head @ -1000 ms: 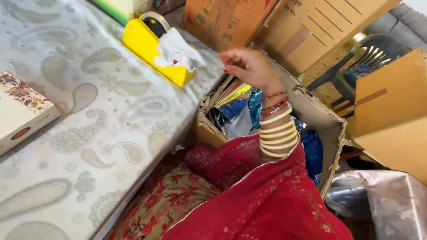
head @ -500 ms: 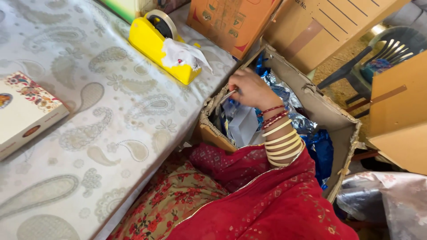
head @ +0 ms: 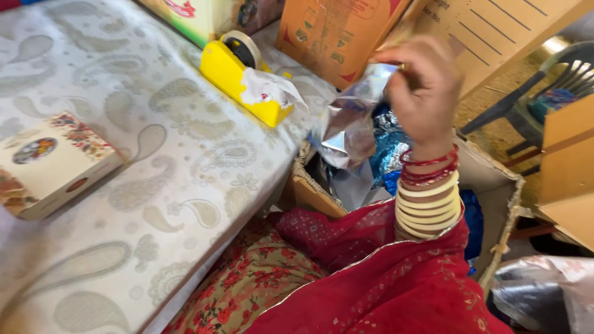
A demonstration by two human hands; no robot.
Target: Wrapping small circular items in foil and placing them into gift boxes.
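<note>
A crumpled sheet of silver foil wrap was held up by the right hand, whose grip was closed on the sheet's upper corner, pinched between thumb and fingers. The hand was blurred, so the exact finger placement could not be told. The wrap hung from the hand just off the worktop's right edge, above an open cardboard box in which more wrap, blue and silver, was seen. Red and cream bangles were worn on the wrist, and a red sleeve ran below them. The left hand was not in view.

On the worktop, covered with a pale grey paisley cloth, a yellow tape dispenser stood near the far right corner, with a roll of tape mounted on top and a scrap of white paper lying against its right end. A flat rectangular gift box, cream with a coloured floral border and a round picture on its lid, lay near the left edge. At the far edge a green and yellow carton was partly seen. Beyond the far right corner an orange-brown carton with green and red printed marks stood upright, and beside it a plain brown carton with ruled black lines leaned. A dark plastic chair stood to the far right.
</note>
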